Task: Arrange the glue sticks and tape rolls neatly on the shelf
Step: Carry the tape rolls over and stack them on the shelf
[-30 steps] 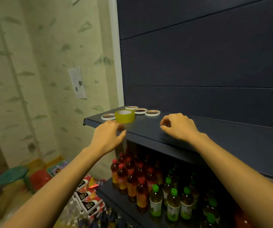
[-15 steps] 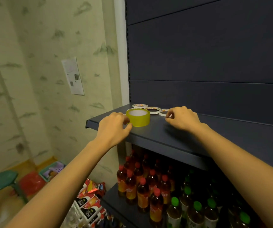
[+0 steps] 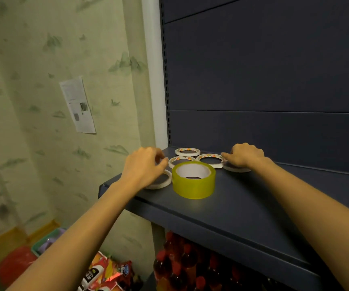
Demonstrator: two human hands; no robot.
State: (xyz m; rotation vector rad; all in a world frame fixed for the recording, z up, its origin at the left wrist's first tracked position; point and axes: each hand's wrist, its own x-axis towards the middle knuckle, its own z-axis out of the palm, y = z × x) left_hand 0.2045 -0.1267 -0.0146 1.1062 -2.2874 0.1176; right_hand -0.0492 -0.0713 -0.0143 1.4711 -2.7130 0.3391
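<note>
Yellow tape roll (image 3: 193, 183) stands near shelf (image 3: 243, 206) front edge. Left hand (image 3: 143, 168), fingers curled, covers thin white roll (image 3: 162, 182) touching its left; right hand (image 3: 246, 156), fingers curled, rests on second thin roll (image 3: 237, 169) behind-right; grip cannot be told

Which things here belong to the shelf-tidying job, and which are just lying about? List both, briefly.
Job: yellow tape roll, thin white tape rolls, shelf.
Lying about: red-capped bottles, snack packets, paper on the wall.
</note>
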